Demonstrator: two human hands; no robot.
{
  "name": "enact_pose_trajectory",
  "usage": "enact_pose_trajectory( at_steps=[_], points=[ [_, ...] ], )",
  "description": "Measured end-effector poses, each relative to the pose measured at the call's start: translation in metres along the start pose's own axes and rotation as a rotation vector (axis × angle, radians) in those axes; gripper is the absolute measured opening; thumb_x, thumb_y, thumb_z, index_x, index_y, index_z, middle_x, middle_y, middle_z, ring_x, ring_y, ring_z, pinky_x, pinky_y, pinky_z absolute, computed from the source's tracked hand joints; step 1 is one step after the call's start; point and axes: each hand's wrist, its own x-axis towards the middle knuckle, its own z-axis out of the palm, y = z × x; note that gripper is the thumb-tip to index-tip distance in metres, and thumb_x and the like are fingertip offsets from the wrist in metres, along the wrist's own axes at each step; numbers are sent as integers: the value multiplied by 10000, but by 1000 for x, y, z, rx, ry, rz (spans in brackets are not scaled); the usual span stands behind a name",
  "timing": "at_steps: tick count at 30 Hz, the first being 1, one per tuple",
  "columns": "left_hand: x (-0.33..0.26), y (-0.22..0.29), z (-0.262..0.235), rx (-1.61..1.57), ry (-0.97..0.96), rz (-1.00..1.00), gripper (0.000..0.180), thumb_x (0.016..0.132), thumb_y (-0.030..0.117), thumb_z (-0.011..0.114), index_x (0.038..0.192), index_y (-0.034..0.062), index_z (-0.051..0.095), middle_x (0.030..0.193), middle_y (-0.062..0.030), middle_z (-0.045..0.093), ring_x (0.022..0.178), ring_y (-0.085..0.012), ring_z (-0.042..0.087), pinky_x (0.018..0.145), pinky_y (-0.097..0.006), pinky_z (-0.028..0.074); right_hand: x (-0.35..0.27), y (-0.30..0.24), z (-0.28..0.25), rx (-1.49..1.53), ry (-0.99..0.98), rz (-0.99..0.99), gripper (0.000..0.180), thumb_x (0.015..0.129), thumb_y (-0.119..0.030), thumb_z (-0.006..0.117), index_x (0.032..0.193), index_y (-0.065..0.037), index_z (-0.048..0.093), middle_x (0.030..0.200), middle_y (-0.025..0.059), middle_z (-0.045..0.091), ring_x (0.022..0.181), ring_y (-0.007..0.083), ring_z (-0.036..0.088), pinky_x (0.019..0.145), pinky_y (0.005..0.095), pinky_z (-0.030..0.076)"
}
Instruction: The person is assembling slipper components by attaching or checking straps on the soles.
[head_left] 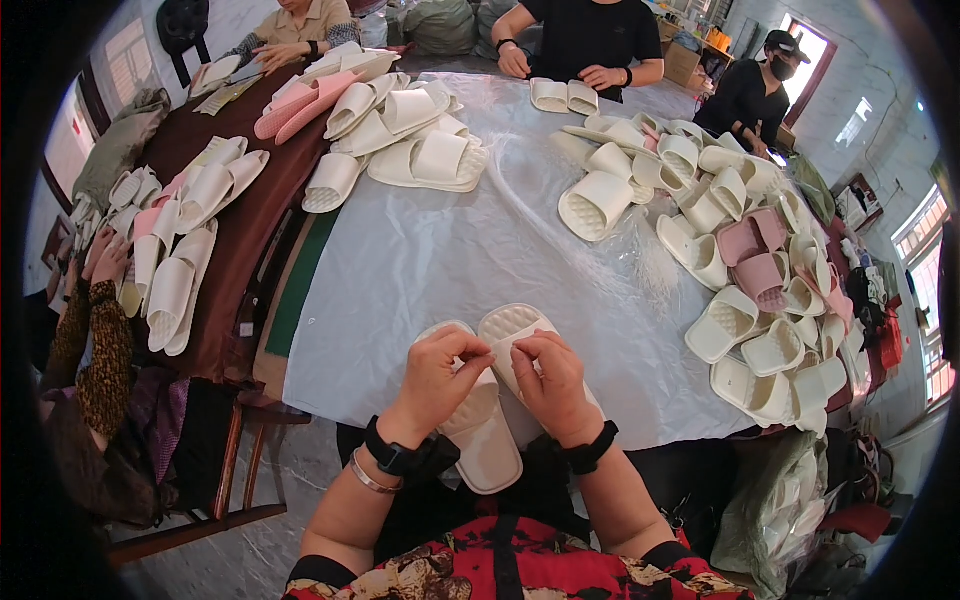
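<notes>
Two cream slippers lie at the near edge of the table in front of me, the left slipper (pixel 487 455) with its heel end past the edge and the right slipper (pixel 508 320) angled beside it. Over the left slipper's strap is my left hand (pixel 437 385), its thumb and forefinger pinched together. My right hand (pixel 556 388) makes a similar pinch above the right slipper, its fingers curled. The fingertips of both hands are close together but apart. Whatever they pinch, if anything, is too small to make out.
Cream and pink slippers pile up at the right (pixel 740 230). More cream slippers (pixel 425 150) lie at the far left, on the plastic-covered table (pixel 400 270) and brown cloth (pixel 245 290). Co-workers sit or stand around it. A wooden chair (pixel 230 470) stands at lower left.
</notes>
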Motion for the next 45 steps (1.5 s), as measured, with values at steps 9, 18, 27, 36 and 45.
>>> enact_pose_trajectory(
  at_steps=[9, 18, 27, 36, 45],
  points=[
    [-2, -2, 4, -8, 11, -25, 66, 764, 35, 713, 812, 18, 671, 778, -56, 629, 671, -136, 575, 592, -252, 453, -2, 3, -2, -1, -16, -24, 72, 796, 14, 639, 856, 1, 601, 765, 137, 626, 703, 317, 616, 742, 381, 513],
    [-5, -1, 9, -25, -8, -45, 68, 768, 18, 708, 807, -3, 656, 762, -63, 603, 667, -130, 571, 598, -248, 466, -4, -1, -2, 49, -97, 65, 52, 804, 10, 627, 845, 3, 594, 770, 132, 626, 703, 302, 601, 637, 375, 492],
    [-5, -2, 11, -23, -13, -2, 73, 775, 31, 689, 833, -5, 664, 775, -95, 612, 649, -187, 589, 565, -283, 467, -2, 0, 1, 25, -104, -54, 33, 814, 6, 611, 838, 2, 591, 753, 109, 636, 681, 275, 599, 595, 352, 489],
    [-3, 1, 16, -1, 7, -15, 66, 775, 32, 689, 829, -4, 673, 759, -98, 612, 641, -183, 596, 575, -278, 473, 2, 0, -2, 35, -170, 7, 6, 821, 1, 594, 820, 7, 596, 772, 135, 618, 735, 323, 588, 640, 388, 478],
    [-2, 5, 21, -147, 29, -52, 57, 780, 17, 682, 833, -4, 679, 781, -92, 636, 682, -160, 619, 613, -256, 495, -4, 1, 0, 96, -87, 47, 54, 825, 17, 596, 878, 17, 588, 784, 149, 618, 743, 312, 597, 645, 369, 487]
  ],
)
